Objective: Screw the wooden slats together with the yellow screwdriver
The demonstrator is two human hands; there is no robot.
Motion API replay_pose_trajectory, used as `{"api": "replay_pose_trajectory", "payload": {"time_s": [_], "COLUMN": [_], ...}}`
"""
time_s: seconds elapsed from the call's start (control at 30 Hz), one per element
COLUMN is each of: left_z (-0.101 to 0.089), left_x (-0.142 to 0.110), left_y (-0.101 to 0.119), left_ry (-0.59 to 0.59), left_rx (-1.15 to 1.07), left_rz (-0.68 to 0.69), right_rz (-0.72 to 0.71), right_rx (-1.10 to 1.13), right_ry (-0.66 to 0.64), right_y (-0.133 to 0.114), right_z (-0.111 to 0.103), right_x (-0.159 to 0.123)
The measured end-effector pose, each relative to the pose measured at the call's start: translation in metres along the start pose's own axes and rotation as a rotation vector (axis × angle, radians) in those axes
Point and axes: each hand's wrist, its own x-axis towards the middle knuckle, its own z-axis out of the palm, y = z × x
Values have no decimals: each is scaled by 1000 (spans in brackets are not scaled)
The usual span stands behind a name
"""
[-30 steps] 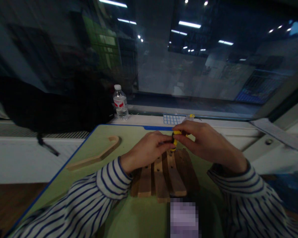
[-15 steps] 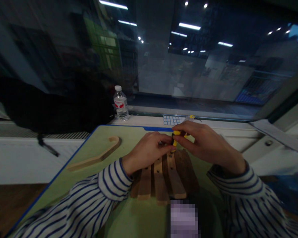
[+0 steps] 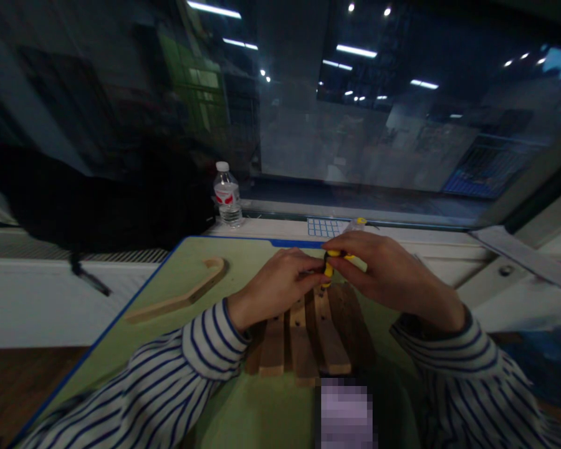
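A yellow-and-black screwdriver (image 3: 328, 272) stands tip down over a wooden slat (image 3: 333, 352), near a hole at its far end. My left hand (image 3: 280, 280) is closed, with thumb and fingertips pinching the tool from the left. From the right, my right hand (image 3: 390, 268) pinches the top of the handle between thumb and fingers. Three slats with small dark holes lie side by side on darker wooden pieces (image 3: 355, 321). My left hand covers the far ends of the left slats. The screwdriver's tip is too small to tell apart from the hole.
A curved wooden hook (image 3: 182, 299) lies on the left of the green table (image 3: 252, 415). On the windowsill stand a water bottle (image 3: 227, 198), a blue-gridded sheet (image 3: 322, 227) and a clear item with a yellow cap (image 3: 361, 221). A black bag or garment (image 3: 98, 206) lies to the left.
My right fingers have shifted slightly around the screwdriver handle, and its yellow top appears turned a little. My left hand keeps its hold; the wooden pieces stay put.
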Motion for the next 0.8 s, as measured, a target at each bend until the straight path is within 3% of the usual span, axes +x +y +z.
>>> {"api": "replay_pose_trajectory", "payload": {"time_s": [0.27, 0.8], "left_z": [0, 2], "left_x": [0, 0], "left_y": [0, 1], "left_ry": [-25, 34], "left_rx": [36, 18], "left_rz": [30, -67], "right_rz": [-5, -50], "right_rx": [12, -7], "right_ry": [5, 50], "right_y": [2, 1], "right_z": [0, 3], "right_x": [0, 0]}}
